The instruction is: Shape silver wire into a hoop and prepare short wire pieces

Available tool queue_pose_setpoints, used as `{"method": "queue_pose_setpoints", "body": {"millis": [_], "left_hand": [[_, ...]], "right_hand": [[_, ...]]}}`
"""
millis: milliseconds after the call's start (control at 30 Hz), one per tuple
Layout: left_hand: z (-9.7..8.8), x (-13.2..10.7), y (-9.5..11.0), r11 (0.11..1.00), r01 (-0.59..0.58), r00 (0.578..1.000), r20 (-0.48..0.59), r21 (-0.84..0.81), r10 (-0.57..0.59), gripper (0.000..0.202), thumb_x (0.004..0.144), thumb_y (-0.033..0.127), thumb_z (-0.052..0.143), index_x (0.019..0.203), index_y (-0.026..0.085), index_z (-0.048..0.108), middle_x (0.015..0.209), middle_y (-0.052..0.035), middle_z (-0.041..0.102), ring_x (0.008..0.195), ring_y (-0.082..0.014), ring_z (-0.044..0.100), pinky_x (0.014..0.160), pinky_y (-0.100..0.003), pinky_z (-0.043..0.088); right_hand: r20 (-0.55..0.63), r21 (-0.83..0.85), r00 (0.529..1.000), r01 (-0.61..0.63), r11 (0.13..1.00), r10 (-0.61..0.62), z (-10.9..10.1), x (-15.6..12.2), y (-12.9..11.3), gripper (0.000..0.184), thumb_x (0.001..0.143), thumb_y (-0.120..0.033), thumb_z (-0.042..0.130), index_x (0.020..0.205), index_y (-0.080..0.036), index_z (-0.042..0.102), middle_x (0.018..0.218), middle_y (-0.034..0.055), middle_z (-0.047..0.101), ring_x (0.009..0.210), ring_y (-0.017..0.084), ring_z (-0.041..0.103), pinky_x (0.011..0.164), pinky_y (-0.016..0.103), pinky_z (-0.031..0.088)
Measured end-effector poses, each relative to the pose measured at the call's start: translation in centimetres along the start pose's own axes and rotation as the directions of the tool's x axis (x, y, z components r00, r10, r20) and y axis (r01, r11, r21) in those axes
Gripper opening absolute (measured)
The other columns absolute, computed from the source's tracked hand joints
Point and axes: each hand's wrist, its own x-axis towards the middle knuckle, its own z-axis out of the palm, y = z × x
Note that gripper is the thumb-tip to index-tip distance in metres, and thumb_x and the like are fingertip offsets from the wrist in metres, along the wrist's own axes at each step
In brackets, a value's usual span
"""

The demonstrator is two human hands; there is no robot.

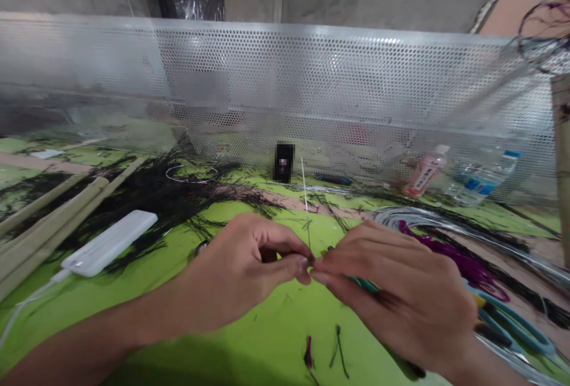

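My left hand [253,267] and my right hand [396,285] meet over the green tabletop, fingertips nearly touching. Both are closed in a pinch on the lower end of a thin stem-like wire [305,190], which stands upright between them, pale at the top and darker below. The exact grip point is hidden by the fingers. Beneath my right palm shows part of a green-handled tool [363,284]; whether the hand holds it or it lies on the table, I cannot tell. Nearer me lie a small dark-and-purple piece [309,350] and a dark green forked piece [339,350].
A perforated metal screen [312,83] runs along the back. Left are a white power bank [111,243], wooden poles [66,220] and dark bristly strands [178,196]. Right are coiled silver wire [423,220], purple thread [467,267], blue-handled scissors [521,320] and two bottles [425,172].
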Motion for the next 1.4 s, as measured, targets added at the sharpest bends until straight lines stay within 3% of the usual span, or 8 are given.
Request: {"method": "queue_pose_setpoints", "body": {"millis": [133,333,733,1033,1133,1200,1267,1400], "left_hand": [[0.2,-0.2,-0.2,0.999,-0.006,1.000,-0.011,0.053,0.006,0.021,0.094,0.031,0.065,0.081,0.018,0.076,0.058,0.0059,0.050,0.049,-0.0079,0.030,0.043,-0.023,0.019],[0.3,0.0,-0.9,0.983,-0.029,0.998,-0.048,0.182,0.038,0.027,0.095,0.039,0.064,0.083,0.021,0.079,0.064,0.0018,0.058,0.053,-0.0106,0.038,0.047,-0.025,0.021],[0.1,0.1,-0.5,0.981,-0.062,0.995,-0.060,0.183,0.074,0.028,0.098,0.039,0.062,0.080,0.021,0.072,0.061,0.0058,0.051,0.050,-0.0087,0.033,0.045,-0.025,0.022],[0.3,0.0,-0.4,0.923,-0.189,0.958,-0.143,0.336,0.248,0.024,0.097,0.027,0.061,0.078,0.020,0.072,0.064,0.0054,0.064,0.053,-0.0076,0.045,0.048,-0.019,0.031],[0.1,0.4,-0.5,0.937,-0.162,0.966,-0.143,0.310,0.214,0.027,0.095,0.025,0.060,0.071,0.018,0.071,0.057,0.0056,0.055,0.049,-0.0073,0.038,0.045,-0.021,0.026],[-0.1,0.6,-0.6,0.954,-0.135,0.975,-0.137,0.267,0.177,0.028,0.094,0.027,0.059,0.069,0.018,0.070,0.055,0.0051,0.052,0.048,-0.0077,0.037,0.044,-0.022,0.025],[-0.3,0.7,-0.6,0.965,-0.110,0.979,-0.141,0.238,0.146,0.028,0.094,0.029,0.060,0.070,0.018,0.070,0.056,0.0045,0.053,0.048,-0.0082,0.037,0.044,-0.023,0.024],[-0.6,0.5,-0.4,0.971,-0.106,0.980,-0.142,0.213,0.138,0.028,0.095,0.033,0.060,0.074,0.018,0.072,0.061,0.0019,0.061,0.053,-0.0101,0.043,0.047,-0.023,0.028]], "right_hand": [[-0.002,0.262,0.960,-0.270,0.927,0.280,-0.5,1.1,-0.2,0.014,0.091,-0.028,0.076,0.077,-0.025,0.079,0.071,-0.0010,0.077,0.061,0.015,0.069,0.056,0.025,0.054],[0.532,0.413,0.729,-0.667,0.619,0.431,-1.6,3.6,2.3,0.018,0.079,-0.036,0.086,0.081,-0.020,0.079,0.065,-0.0013,0.070,0.050,0.008,0.052,0.045,0.019,0.037],[0.716,0.542,0.654,-0.740,0.398,0.242,-2.6,6.1,3.7,0.027,0.080,-0.036,0.088,0.084,-0.018,0.068,0.074,-0.0010,0.077,0.051,0.006,0.058,0.047,0.016,0.046],[0.834,0.335,0.458,-0.864,0.376,0.309,-0.5,6.9,4.9,0.019,0.078,-0.032,0.083,0.075,-0.018,0.071,0.064,-0.0030,0.069,0.038,0.001,0.035,0.035,0.018,0.017],[0.719,0.244,0.542,-0.783,0.572,0.435,-0.9,6.7,4.4,0.020,0.082,-0.035,0.081,0.077,-0.018,0.073,0.065,-0.0015,0.069,0.040,0.004,0.038,0.036,0.020,0.025],[0.477,0.172,0.752,-0.587,0.791,0.455,-1.3,5.8,3.6,0.020,0.087,-0.038,0.078,0.081,-0.020,0.072,0.066,-0.0017,0.070,0.046,0.008,0.048,0.041,0.022,0.035],[0.138,0.009,0.960,-0.246,0.969,0.242,-1.4,4.3,2.6,0.013,0.093,-0.033,0.075,0.089,-0.021,0.073,0.074,-0.0006,0.075,0.060,0.013,0.064,0.052,0.025,0.046],[-0.069,-0.286,0.964,0.227,0.931,-0.256,-0.6,1.3,1.2,0.006,0.098,-0.017,0.069,0.094,-0.018,0.073,0.086,0.0005,0.079,0.076,0.015,0.072,0.072,0.030,0.052]]}}
